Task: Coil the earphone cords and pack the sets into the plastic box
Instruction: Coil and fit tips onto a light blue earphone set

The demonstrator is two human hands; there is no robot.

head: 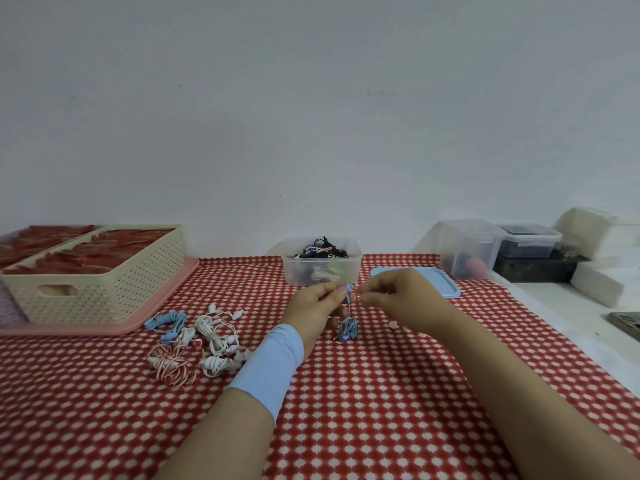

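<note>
The worktop point(381, 410) under its red-and-white checked cloth fills the lower half of the frame. At the left edge a cream perforated basket point(104, 289) stands on a pink tray point(166, 306). The plastic box point(298, 275) sits at the centre, against the wall, already holding a heap of dark and pale sets, and its blue lid point(446, 285) lies flat just to the right of it.

My left hand point(311, 306) (the one with the pale blue band on the wrist) comes in from the bottom centre, thumb and forefinger pinching the top end of the blue earphone set point(349, 329). My right hand point(398, 296) reaches in from the lower right, fingers curled and tips drawn together, pinching the same top end from the other side.

Left of my wrist lies a pile of loose sets point(197, 337), white, pink-striped and blue, tangled on the cloth.

The blue set is in front of the box, between my hands: its cord runs straight up and down, and the bunched remainder hangs at the bottom, at or just above the cloth.
</note>
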